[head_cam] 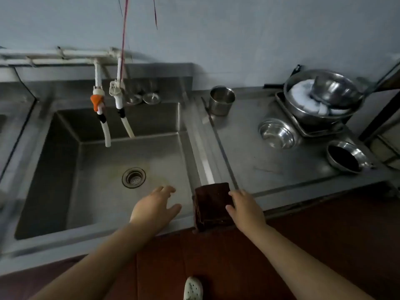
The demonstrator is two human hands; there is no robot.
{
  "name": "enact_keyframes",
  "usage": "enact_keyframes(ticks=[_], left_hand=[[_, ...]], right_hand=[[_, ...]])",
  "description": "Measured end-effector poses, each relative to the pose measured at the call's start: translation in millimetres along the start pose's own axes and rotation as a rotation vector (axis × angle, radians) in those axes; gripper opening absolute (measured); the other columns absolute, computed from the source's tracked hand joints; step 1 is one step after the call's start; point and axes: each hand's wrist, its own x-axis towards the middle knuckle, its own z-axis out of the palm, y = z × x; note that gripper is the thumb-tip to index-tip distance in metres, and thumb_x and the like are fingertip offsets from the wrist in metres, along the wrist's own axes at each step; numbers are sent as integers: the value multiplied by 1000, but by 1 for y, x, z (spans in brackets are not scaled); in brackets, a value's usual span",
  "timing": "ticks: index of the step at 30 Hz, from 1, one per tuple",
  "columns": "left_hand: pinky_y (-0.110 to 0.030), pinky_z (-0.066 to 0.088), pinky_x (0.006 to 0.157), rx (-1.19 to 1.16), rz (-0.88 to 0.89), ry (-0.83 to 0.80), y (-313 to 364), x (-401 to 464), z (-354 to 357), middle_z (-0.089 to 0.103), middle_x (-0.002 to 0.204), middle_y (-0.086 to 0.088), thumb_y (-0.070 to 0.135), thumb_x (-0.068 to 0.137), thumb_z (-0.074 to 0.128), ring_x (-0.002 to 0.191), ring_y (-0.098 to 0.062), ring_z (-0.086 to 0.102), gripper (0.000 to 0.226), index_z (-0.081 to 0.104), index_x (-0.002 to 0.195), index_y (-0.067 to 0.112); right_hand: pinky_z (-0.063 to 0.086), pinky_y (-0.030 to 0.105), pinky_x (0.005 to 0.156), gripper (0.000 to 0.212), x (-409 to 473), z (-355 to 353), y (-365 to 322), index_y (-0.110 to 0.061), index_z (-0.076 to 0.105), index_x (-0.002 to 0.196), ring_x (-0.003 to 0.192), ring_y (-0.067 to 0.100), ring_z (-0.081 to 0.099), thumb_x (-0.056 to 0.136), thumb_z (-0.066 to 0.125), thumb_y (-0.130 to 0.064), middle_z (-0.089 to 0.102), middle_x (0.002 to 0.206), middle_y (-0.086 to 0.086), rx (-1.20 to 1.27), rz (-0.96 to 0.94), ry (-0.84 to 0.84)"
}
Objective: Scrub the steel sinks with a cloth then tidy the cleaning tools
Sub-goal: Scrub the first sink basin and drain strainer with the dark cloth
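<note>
Two hands | left hand (154, 210) fingers spread, empty, over sink (65, 229) | right hand (245, 211) fingers pinch brown cloth (211, 204)

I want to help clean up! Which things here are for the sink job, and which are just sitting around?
For the job: steel sink, brown cloth, right hand on the cloth, left hand over the sink.

Just sitting around: steel cup, small bowl, big basin, hoses.
</note>
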Motion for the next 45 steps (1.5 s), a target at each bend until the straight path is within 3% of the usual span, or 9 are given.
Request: enact_keyframes(ticks=[7, 12, 18, 23, 27, 32, 35, 38, 45], left_hand=[[-36, 37, 96, 42, -167, -128, 13, 41, 71, 59, 124, 0, 47, 91, 43, 121, -20, 44, 44, 57, 125, 23], [-37, 34, 95, 99, -205, -224, 33, 65, 95, 60, 111, -1, 58, 86, 40, 121, -22, 38, 43, 63, 91, 23], [-33, 29, 101, -20, -221, -85, 31, 73, 105, 59, 120, 7, 43, 78, 62, 130, -19, 30, 33, 66, 104, 25], [-33, 25, 105, -94, -311, 46, 26, 70, 96, 56, 127, 7, 34, 78, 61, 133, -16, 28, 39, 59, 117, 25], [-37, 27, 107, -184, -356, 131, 6, 68, 65, 43, 141, 3, 38, 77, 63, 136, -20, 25, 73, 33, 142, 23], [-36, 24, 111, -336, -264, 187, -28, 72, 7, 39, 147, 4, 25, 79, 62, 139, -15, 21, 74, 30, 145, 24], [-36, 36, 99, -399, -251, 192, -61, 69, -26, 57, 116, 6, 14, 75, 61, 122, -20, 43, 49, 55, 122, 26], [-30, 38, 77, -343, -285, 182, -105, 63, -45, 50, 81, 15, 18, 76, 60, 97, -20, 54, 17, 61, 93, 22], [-28, 48, 76, -279, -467, 132, -241, 29, -66, 65, 99, 7, 30, 89, 58, 93, -15, 60, 16, 62, 103, 24]], right_hand=[[39, 29, 105, 61, 33, 36, 21, -11, 35, 139, 126, 17, 42, 87, 64, -26, 44, 136, 4, 253, 88, -32], [51, 29, 87, 58, 48, 46, 31, -10, 46, 127, 109, 18, 57, 78, 75, -23, 57, 118, 2, 447, 263, -79], [44, 22, 73, 35, 59, 41, 30, -14, 56, 112, 92, 11, 56, 82, 69, -25, 58, 102, -3, 326, 157, -101], [43, 18, 62, 18, 72, 29, 2, -19, 51, 103, 83, 8, 56, 88, 60, -15, 54, 88, -11, 558, 96, -145], [42, 12, 68, 21, 91, 15, -38, -26, 48, 102, 92, 4, 56, 91, 55, -9, 55, 97, -13, 680, -13, -239], [48, 12, 79, 36, 103, 5, -103, -38, 55, 109, 98, -3, 61, 92, 52, -6, 65, 102, -18, 723, -203, -483], [51, 14, 79, 40, 114, 10, -146, -44, 59, 98, 94, -3, 63, 91, 52, -5, 68, 97, -15, 682, -278, -550], [52, 22, 80, 36, 126, 30, -185, -36, 63, 93, 90, 5, 65, 89, 53, -1, 70, 95, -4, 664, -278, -560], [48, 11, 69, 32, 151, 112, -251, -26, 63, 100, 87, 7, 65, 88, 54, 2, 68, 89, -9, 592, -108, -585]])
